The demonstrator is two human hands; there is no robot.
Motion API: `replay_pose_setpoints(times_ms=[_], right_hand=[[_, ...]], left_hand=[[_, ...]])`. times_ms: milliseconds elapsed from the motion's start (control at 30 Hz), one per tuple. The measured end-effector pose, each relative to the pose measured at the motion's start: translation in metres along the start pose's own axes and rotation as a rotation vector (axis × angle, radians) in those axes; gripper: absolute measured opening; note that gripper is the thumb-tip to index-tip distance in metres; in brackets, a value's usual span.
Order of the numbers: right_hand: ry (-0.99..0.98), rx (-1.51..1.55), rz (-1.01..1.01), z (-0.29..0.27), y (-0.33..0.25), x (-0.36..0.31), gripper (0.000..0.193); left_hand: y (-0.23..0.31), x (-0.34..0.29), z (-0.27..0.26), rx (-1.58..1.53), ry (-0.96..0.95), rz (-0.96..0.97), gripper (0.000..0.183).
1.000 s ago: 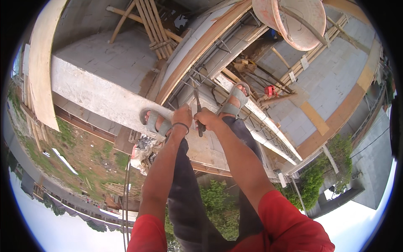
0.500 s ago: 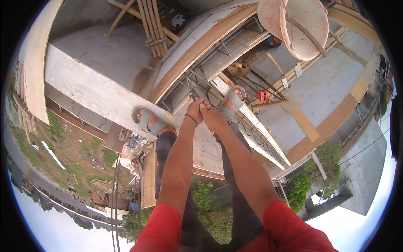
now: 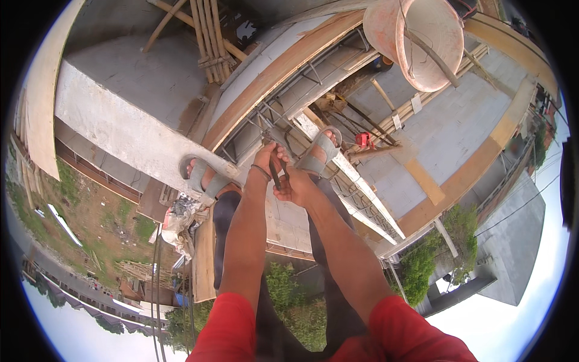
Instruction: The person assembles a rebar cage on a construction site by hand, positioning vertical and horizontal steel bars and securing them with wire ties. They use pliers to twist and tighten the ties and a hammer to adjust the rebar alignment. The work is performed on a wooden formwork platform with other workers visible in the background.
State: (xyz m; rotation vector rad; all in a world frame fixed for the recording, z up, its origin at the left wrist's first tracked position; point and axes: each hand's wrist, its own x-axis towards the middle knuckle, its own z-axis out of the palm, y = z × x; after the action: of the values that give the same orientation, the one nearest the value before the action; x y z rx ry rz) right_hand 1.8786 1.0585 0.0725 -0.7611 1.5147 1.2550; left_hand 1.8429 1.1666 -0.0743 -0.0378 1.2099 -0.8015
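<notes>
Dark long-handled tool (image 3: 275, 175) sits mid-frame: probably metal, stiff, not too heavy. I'd grab the handle ends. Left hand (image 3: 266, 158) wraps its upper part, right hand (image 3: 294, 187) curls round lower down; grey sandals (image 3: 215, 186) either side.

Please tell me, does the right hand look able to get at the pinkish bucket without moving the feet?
Probably not: the pinkish bucket is well ahead, beyond the right sandal, and the right hand is occupied at a dark pincer-like tool.
</notes>
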Motion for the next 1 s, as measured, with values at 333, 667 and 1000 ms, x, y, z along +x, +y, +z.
replay_pose_setpoints(times_ms=[333, 667, 1000], right_hand=[[0.026, 0.065, 0.085, 0.018, -0.002, 0.000, 0.062], [0.386, -0.440, -0.143, 0.014, -0.005, -0.007, 0.074], [-0.422, 0.658, 0.194, -0.015, 0.040, 0.033, 0.059]], left_hand=[[-0.001, -0.037, 0.039, 0.391, 0.322, 0.087, 0.046], [-0.006, 0.005, 0.033, 0.708, 0.563, 0.092, 0.029], [-0.014, -0.030, 0.052, 0.178, 0.145, 0.108, 0.056]])
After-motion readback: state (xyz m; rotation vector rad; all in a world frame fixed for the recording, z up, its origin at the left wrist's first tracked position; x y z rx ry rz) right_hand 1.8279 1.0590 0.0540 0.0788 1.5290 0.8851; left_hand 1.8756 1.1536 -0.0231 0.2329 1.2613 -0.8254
